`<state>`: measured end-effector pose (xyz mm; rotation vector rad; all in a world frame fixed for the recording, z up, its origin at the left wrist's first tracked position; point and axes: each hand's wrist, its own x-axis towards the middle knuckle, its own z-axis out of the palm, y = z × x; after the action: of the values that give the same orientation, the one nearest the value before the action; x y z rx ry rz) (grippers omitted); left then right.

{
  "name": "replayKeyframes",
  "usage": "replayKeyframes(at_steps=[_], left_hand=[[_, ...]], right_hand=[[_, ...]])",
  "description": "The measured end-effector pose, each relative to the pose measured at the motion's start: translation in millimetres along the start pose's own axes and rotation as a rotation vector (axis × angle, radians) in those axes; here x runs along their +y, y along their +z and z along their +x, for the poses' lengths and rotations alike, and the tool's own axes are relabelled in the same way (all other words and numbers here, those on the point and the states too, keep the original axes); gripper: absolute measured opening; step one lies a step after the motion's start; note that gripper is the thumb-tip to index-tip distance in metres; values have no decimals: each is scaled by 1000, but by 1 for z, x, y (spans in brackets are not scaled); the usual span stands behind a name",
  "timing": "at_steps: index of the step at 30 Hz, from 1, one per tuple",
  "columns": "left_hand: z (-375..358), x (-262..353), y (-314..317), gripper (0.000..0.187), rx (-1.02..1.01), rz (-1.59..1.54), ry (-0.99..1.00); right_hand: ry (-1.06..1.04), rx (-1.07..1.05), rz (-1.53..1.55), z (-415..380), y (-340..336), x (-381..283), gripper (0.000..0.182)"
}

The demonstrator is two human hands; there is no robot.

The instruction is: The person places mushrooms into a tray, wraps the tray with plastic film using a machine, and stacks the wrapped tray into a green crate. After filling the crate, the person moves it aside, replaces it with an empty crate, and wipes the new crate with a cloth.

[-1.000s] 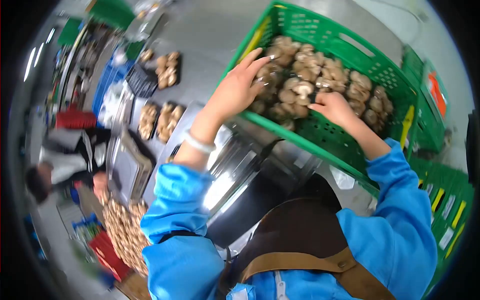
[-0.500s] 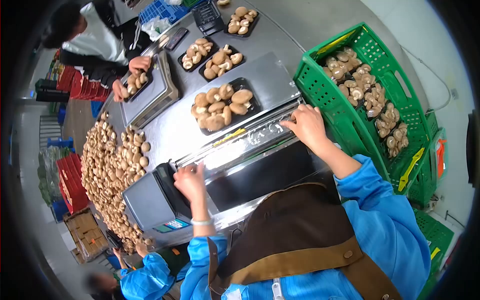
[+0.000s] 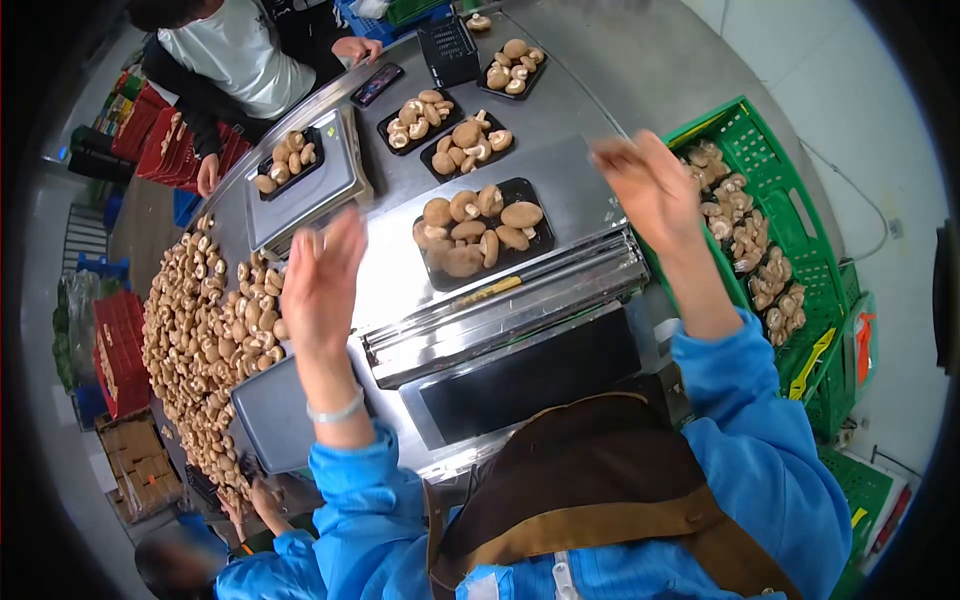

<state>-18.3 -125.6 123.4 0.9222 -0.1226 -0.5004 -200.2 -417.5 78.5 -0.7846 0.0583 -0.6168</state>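
Note:
Both my hands are raised and motion-blurred above a steel wrapping machine [image 3: 560,215]. My left hand [image 3: 322,280] is up at the left, over the machine's edge and a grey scale [image 3: 270,415]. My right hand [image 3: 648,185] is at the right, in front of a green crate [image 3: 800,225] of mushrooms. A faint clear film [image 3: 455,262] seems stretched between them, hazing the near corner of a black tray of mushrooms [image 3: 480,232] on the machine's plate.
A big heap of loose mushrooms [image 3: 205,340] covers the table's left. Filled black trays [image 3: 455,135] lie farther back. A person in a white top [image 3: 235,55] stands by a scale with a tray [image 3: 290,170]. Another person in blue [image 3: 270,555] is at bottom left. Red crates [image 3: 120,350] stand at left.
My head turned from the green crate back to the machine. Both hands left the crate, went to the film slot, then rose up and apart above the tray.

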Motion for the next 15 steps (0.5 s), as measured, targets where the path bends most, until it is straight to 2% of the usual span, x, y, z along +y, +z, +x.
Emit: replayKeyframes(at_steps=[1,2,4,5,6,9,12,13,14,15], left_hand=[[28,-18,-5,19,-104,85,102],[58,-46,-24,18,-211,168,210],[112,-104,-83,17,-183,859,275],[107,-113,-75,16,-183,1060,224],[95,-124,-68,15,-180,1260,167],[97,-135,-80,14,-242,1309,19],[74,-116,-71,17,-271,788,-338],[63,-116,-71,24,-298,685,-403],[49,-109,-66,31,-300,734,-476],[37,-107,-72,34,-308,901,-470]], right_hand=[[-68,83,-99,21,14,11,19],[-114,40,-404,41,6,30,18],[-178,-30,-1042,69,-25,81,19],[12,-59,-1323,79,-57,109,15],[59,-189,-1558,80,-71,127,15],[278,-261,-1458,67,-57,126,20],[431,-391,-1311,50,-53,113,35],[478,-442,-1258,44,-55,108,41],[645,-442,-1290,38,-58,106,47],[528,-436,-1313,26,-59,105,46]])
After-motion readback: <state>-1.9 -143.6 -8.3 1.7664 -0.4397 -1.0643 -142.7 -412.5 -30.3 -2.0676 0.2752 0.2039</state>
